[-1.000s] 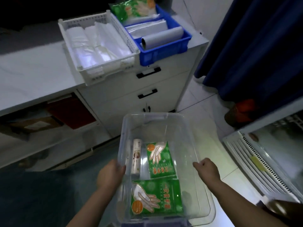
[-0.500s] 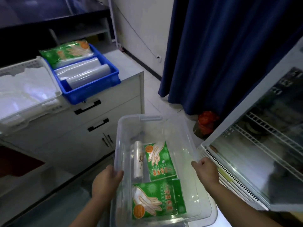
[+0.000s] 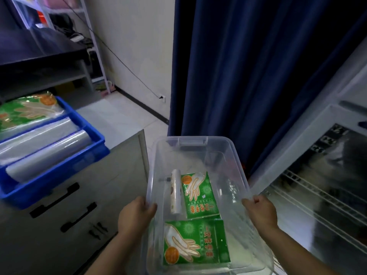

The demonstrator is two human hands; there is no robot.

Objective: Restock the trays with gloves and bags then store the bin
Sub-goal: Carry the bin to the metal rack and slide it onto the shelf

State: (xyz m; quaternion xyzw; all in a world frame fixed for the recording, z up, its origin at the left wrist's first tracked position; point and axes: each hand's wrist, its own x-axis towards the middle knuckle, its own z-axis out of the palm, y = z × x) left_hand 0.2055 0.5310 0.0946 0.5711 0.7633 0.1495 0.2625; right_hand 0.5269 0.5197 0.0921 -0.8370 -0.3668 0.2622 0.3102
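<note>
The clear plastic bin (image 3: 198, 153) is held up in front of the person, and everything else is placed from it. The left hand (image 3: 137, 212) is closed on the bin's left rim, thumb hooked inside the wall; the right hand (image 3: 260, 211) is closed on the right rim in the same way. Inside the bin, nearest the person, a green glove packet (image 3: 195, 242) lies flat on the bottom. Just beyond it lies a second green glove packet (image 3: 199, 195), and touching that packet's left edge is a white bag roll (image 3: 175, 192), lying lengthwise. The far half of the bin's floor is bare, and a latch tab sits on its far rim. Left of the bin stands a grey desk (image 3: 119, 155) with black drawer handles; on its top sits a blue tray (image 3: 59, 171) holding clear bag rolls (image 3: 49, 153) and, at its far end, a glove packet in the tray (image 3: 25, 110). Right of the bin is a glass-fronted cooler (image 3: 321, 195) with wire shelves. Beyond the bin hangs a dark blue curtain (image 3: 248, 66).
</note>
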